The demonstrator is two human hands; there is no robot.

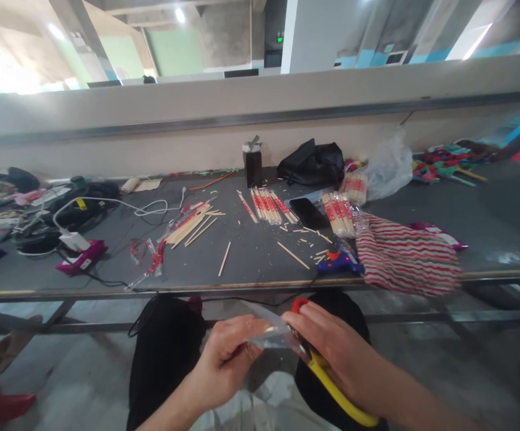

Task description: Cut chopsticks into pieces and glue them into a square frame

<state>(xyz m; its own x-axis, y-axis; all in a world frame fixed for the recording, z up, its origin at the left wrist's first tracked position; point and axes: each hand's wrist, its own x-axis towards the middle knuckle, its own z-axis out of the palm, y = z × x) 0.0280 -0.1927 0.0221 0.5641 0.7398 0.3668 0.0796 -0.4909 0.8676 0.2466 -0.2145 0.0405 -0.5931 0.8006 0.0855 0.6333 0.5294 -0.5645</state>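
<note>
The right hand (327, 335) is gripping one pair of scissors (338, 389), its blades spreading apart toward the left hand (233, 350). The left hand is pinching one pale stick piece (268, 328) at the fingertips; it is lying between the blades, its own fingers hiding most of it. Both hands are hovering over the lap, before the table (260, 263). On the table, two single chopsticks, one left (224, 258) and one right (293, 255), are lying apart from a loose pile (190, 227). One glue gun (340, 261), one phone (307, 213) and one striped cloth (407, 254) are resting rightward.
</note>
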